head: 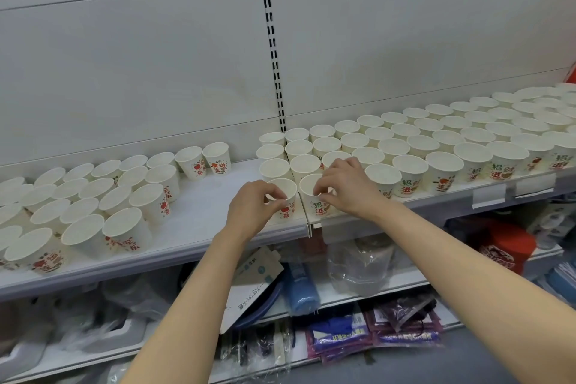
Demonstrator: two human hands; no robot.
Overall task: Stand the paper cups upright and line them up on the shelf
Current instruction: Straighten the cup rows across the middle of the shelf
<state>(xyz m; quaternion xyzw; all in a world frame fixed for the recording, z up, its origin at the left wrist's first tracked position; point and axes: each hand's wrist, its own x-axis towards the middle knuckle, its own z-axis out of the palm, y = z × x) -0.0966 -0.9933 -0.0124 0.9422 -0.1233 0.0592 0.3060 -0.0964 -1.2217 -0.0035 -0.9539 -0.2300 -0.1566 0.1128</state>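
Note:
Many white paper cups with red and green print stand upright on a white shelf [199, 221]. Tidy rows of cups [436, 140] fill its right part, and a looser cluster of cups [93, 196] fills its left. At the front middle, my left hand [252, 209] pinches the rim of one upright cup [285, 193]. My right hand [346, 187] pinches the rim of the neighbouring upright cup [311, 193], just right of the shelf joint. Both cups stand at the front of the left end of the tidy rows.
A bare strip of shelf lies between the left cluster and the rows. Two cups [205, 162] stand alone near the back panel. The lower shelf holds plastic bags [358, 265], a blue pack [300, 290], a red item [501, 246] and a cardboard sheet [252, 280].

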